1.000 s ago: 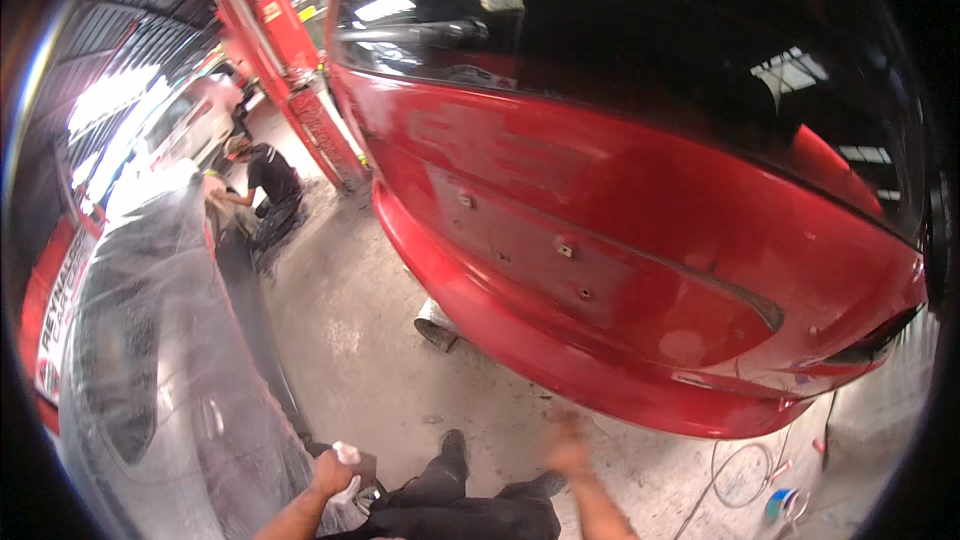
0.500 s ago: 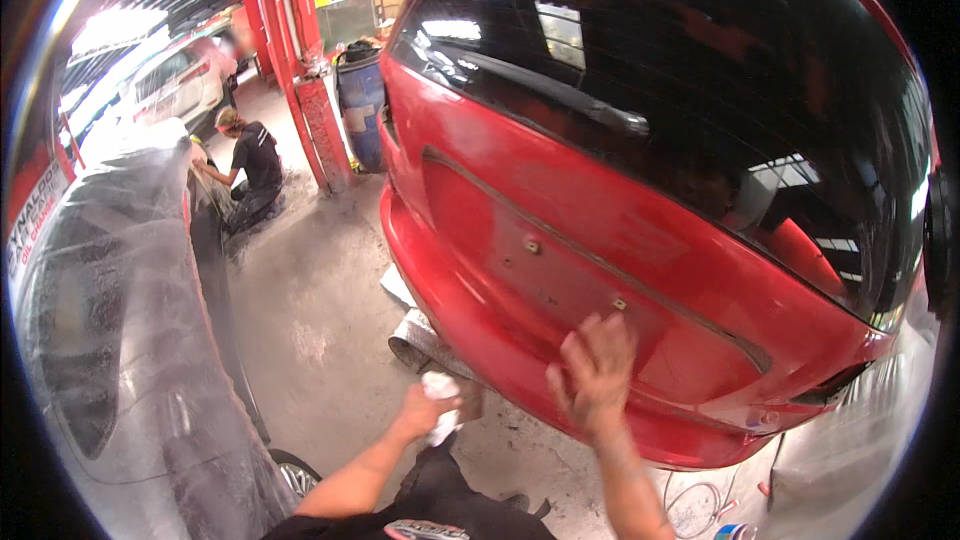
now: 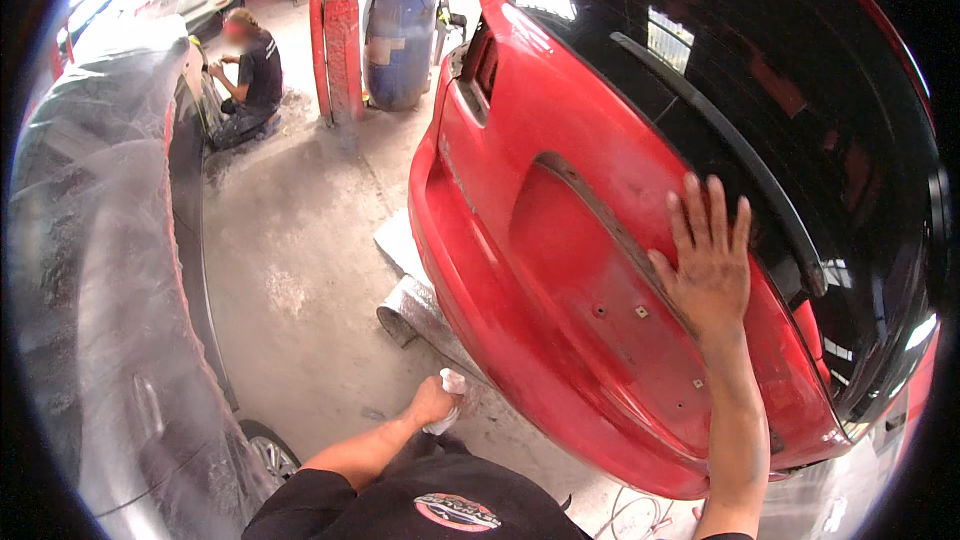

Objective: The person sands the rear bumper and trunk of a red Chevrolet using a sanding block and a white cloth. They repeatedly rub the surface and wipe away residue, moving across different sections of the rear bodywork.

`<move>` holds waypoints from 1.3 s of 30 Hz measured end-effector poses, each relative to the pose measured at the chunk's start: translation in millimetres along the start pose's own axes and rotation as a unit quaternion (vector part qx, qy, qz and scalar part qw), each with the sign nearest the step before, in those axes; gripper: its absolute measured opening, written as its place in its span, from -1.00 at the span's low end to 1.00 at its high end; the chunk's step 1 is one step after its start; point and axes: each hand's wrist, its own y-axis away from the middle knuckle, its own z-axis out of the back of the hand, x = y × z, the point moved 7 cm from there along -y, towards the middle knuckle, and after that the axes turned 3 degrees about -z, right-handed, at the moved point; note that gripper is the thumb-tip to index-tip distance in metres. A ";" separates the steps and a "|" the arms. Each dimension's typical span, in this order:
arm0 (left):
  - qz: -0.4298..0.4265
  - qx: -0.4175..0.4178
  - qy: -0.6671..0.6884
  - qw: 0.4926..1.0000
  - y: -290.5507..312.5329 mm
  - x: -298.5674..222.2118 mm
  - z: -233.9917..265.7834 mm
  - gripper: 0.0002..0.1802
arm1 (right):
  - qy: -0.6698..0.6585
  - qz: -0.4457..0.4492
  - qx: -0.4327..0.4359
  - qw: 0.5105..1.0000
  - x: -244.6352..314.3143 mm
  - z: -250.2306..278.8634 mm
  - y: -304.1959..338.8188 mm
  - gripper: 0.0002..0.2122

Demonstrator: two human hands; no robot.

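My right hand [image 3: 712,275] lies with fingers spread against the red tailgate [image 3: 590,120] of a vehicle, its fingertips near the lower edge of the dark rear window [image 3: 770,30]. A dull, patchy finish covers parts of the red panel, and the recess under the hand has small holes and clips. Low in front of my body, away from the vehicle, my left hand [image 3: 432,402] is closed around a crumpled white cloth [image 3: 453,383]. Whether the cloth is fabric or paper is hard to tell.
On the left stands a car under clear plastic sheeting [image 3: 110,290]. Beyond it a person [image 3: 258,70] crouches beside that car. A blue drum [image 3: 400,45] stands by a red post [image 3: 343,55]. A silver pipe-like piece [image 3: 408,308] lies under the bumper [image 3: 470,280].
My right hand has moved up and right, from the lower tailgate to just below the window. The view has shifted left, and my left hand still grips the white cloth.
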 end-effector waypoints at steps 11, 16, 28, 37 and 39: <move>0.242 -0.168 0.203 0.934 18.7 131.9 86.4 -0.53 | 0.128 -0.290 -0.155 0.936 -104.2 -15.6 258.0 -0.25; 0.267 -0.182 0.228 0.918 5.8 138.6 96.9 -0.57 | 0.101 -0.510 -0.261 0.813 -94.7 -38.5 229.3 -0.26; 0.132 -0.150 0.329 0.923 -6.3 -29.3 60.7 -0.71 | -0.338 -0.361 0.115 0.861 100.7 -60.4 271.7 -0.31; 0.100 -0.244 0.454 0.851 39.7 -70.0 113.6 -0.84 | -0.803 -0.292 0.291 0.431 317.0 -92.8 222.6 -0.39; 0.089 -0.244 0.484 0.835 26.3 -65.4 125.0 -0.84 | -0.820 -0.306 0.249 0.415 322.5 -100.6 182.5 -0.41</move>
